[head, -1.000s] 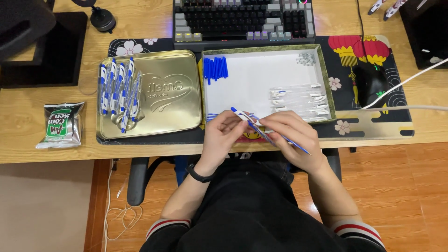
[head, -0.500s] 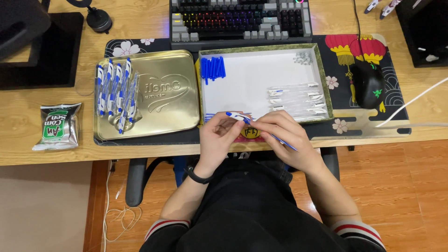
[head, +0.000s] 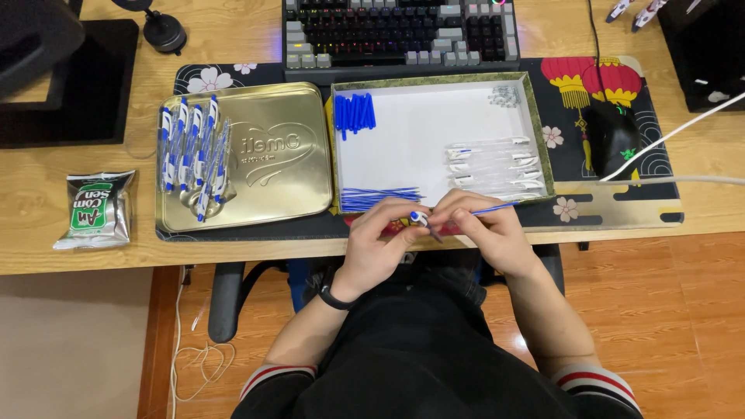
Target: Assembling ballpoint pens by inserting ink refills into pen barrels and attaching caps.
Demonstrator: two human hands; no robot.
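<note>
Pen assembly, seated at desk edge (head: 233, 252).

Left hand (head: 376, 244): fingers closed on a pen barrel (head: 423, 221), its blue-and-white end showing between thumb and forefinger. Right hand (head: 489, 229): pinching a thin blue refill (head: 497, 208), which runs out past the knuckles to that hand's right. Both hands touch, just above the near desk edge and over the lap.

Handling, as a judgement: the refill is slender and likely to flex; a grip close to the entering end, with refill and barrel kept in one line, should stop it bowing. Left hand steady, right hand doing the feeding.

Ahead of hands: white tray (head: 434, 85). Loose refills (head: 380, 195) lie just ahead of the left hand; clear barrels (head: 493, 163) ahead of the right; blue caps (head: 353, 112) in the tray's far left corner; small pile of tiny parts, too small to tell, in the far right corner.

Left of left hand: gold tin lid (head: 272, 155) bearing finished pens (head: 192, 151). Further left, well apart: snack packet (head: 97, 208).

Right of right hand: mouse (head: 613, 136) and white cable (head: 683, 180), near.

Room: tray wall stands just ahead of the fingers; open space lies toward the lap.
</note>
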